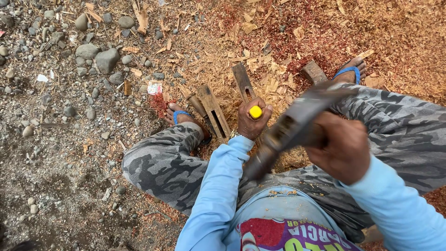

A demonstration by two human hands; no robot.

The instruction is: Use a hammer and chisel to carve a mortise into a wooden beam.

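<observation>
I sit on ground (65, 186) covered with wood chips. My right hand (343, 148) is closed around a mallet (290, 128), raised and blurred. My left hand (251, 122) grips a chisel (255, 112) with a yellow cap, standing on the wood piece (243, 81) between my feet. I think I am at the striking step; the blow must meet the cap squarely.
</observation>
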